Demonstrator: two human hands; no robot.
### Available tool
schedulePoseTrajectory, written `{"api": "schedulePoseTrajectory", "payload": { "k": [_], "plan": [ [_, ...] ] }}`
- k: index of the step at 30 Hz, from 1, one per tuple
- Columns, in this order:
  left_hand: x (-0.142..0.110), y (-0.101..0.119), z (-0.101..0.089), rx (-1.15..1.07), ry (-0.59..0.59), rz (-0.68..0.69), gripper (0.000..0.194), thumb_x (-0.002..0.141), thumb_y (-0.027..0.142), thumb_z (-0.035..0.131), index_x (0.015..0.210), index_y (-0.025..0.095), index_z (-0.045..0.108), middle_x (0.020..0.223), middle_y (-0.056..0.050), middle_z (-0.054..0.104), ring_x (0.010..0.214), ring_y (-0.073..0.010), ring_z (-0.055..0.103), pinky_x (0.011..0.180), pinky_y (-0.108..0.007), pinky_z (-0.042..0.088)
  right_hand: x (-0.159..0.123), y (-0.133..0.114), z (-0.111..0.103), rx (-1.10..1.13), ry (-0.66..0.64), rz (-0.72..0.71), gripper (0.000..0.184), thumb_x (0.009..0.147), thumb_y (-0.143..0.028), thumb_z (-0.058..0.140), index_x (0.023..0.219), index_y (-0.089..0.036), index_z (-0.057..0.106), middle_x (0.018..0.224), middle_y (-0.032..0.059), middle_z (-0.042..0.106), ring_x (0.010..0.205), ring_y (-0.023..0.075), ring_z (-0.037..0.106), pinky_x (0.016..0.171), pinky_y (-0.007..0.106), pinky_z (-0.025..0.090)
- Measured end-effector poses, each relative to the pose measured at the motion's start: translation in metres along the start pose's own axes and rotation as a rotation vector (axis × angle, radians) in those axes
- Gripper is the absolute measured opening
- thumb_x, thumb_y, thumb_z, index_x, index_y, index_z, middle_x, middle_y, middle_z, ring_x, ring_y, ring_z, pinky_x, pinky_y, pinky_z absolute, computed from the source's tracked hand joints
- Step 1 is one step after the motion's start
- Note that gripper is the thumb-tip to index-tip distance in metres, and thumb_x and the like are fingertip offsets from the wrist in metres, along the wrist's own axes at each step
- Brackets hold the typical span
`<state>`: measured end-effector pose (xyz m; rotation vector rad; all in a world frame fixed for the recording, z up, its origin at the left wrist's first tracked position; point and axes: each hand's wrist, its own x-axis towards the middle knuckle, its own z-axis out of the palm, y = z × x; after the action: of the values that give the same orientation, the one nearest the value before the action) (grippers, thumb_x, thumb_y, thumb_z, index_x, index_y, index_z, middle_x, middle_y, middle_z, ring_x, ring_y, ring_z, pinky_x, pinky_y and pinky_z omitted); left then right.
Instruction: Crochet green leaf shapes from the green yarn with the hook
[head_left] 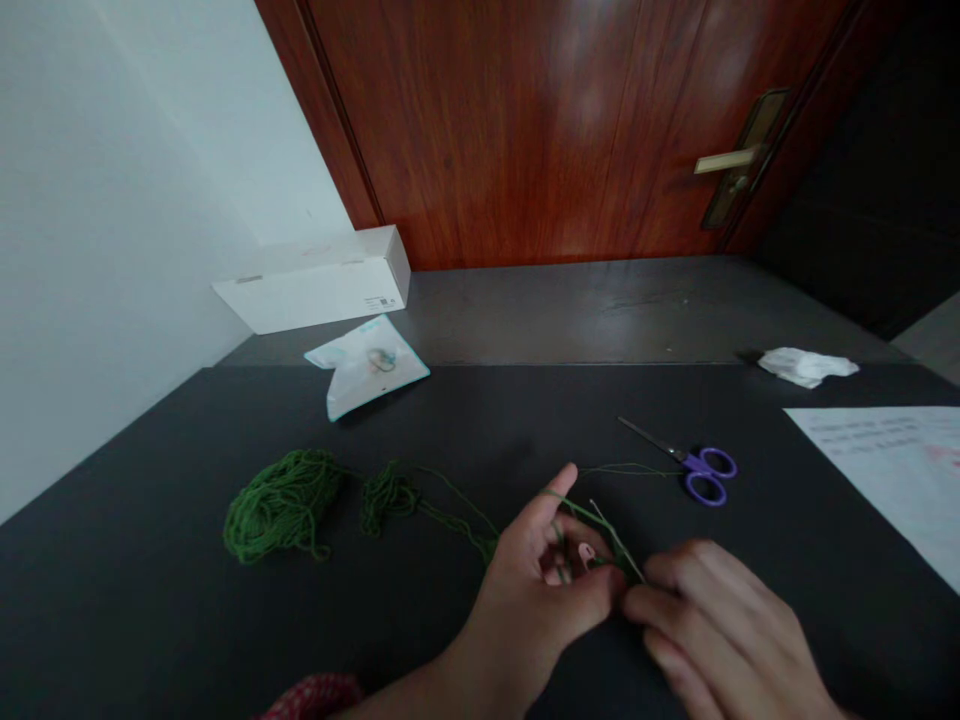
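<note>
The half-closed left hand (529,600) held green yarn (581,513) taut, while the curled right hand (727,630) met a thin needle (613,537), its grip unclear.

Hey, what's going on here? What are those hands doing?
A person is handling green yarn. Their left hand holds it wrapped around the fingers, and their right hand touches a thin metal needle. A green yarn bundle lies on the dark table, near purple-handled scissors.
</note>
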<state>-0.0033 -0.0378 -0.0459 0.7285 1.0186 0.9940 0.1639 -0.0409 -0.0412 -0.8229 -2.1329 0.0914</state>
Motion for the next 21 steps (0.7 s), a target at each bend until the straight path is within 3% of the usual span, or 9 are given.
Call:
{"api": "schedulePoseTrajectory", "payload": {
  "k": [2, 5, 9, 14, 21],
  "plan": [
    [-0.002, 0.003, 0.001, -0.146, -0.051, -0.087, 0.089, 0.060, 0.012, 0.078, 0.141, 0.008, 0.040, 0.074, 0.004, 0.057, 0.067, -0.0092, 0.049, 0.064, -0.026, 0.038, 0.005, 0.002, -0.001, -0.108, 0.036, -0.173, 0.028, 0.099, -0.025, 0.044, 0.083, -0.020, 0.067, 0.067, 0.0050, 0.072, 0.058, 0.0183, 0.064, 0.063, 0.031, 0.051],
    [-0.004, 0.009, 0.000, -0.302, -0.146, -0.173, 0.089, 0.059, 0.013, 0.082, 0.139, 0.008, 0.043, 0.074, 0.003, 0.059, 0.063, -0.0085, 0.050, 0.059, -0.025, 0.036, 0.004, 0.009, -0.003, 0.129, 0.055, -0.233, 0.031, 0.101, -0.030, 0.041, 0.086, -0.020, 0.066, 0.069, 0.0042, 0.070, 0.064, 0.0169, 0.064, 0.072, 0.029, 0.054],
    [-0.003, 0.013, -0.003, -0.305, -0.151, -0.144, 0.091, 0.059, 0.011, 0.082, 0.141, 0.008, 0.041, 0.075, 0.002, 0.060, 0.062, -0.0086, 0.051, 0.058, -0.025, 0.037, -0.011, 0.015, 0.001, 0.643, 0.015, 0.077, 0.031, 0.100, -0.042, 0.039, 0.104, -0.023, 0.062, 0.080, 0.0039, 0.066, 0.078, 0.0189, 0.063, 0.071, 0.030, 0.053],
    [0.001, 0.008, -0.004, -0.159, -0.048, -0.069, 0.101, 0.060, 0.011, 0.081, 0.147, 0.011, 0.030, 0.073, 0.004, 0.056, 0.064, -0.0092, 0.051, 0.060, -0.026, 0.040, -0.027, 0.016, 0.007, 0.927, -0.004, 0.469, 0.033, 0.101, -0.039, 0.036, 0.093, -0.026, 0.065, 0.080, 0.0025, 0.060, 0.078, 0.0184, 0.057, 0.069, 0.029, 0.047],
    [0.006, 0.000, -0.004, -0.046, -0.049, -0.024, 0.109, 0.055, 0.012, 0.079, 0.149, 0.010, 0.025, 0.074, 0.004, 0.057, 0.063, -0.0087, 0.048, 0.060, -0.025, 0.040, -0.020, 0.014, 0.002, 0.951, -0.033, 0.575, 0.040, 0.100, -0.041, 0.035, 0.082, -0.025, 0.067, 0.071, 0.0020, 0.059, 0.072, 0.0182, 0.055, 0.065, 0.029, 0.042]
  ]
}}
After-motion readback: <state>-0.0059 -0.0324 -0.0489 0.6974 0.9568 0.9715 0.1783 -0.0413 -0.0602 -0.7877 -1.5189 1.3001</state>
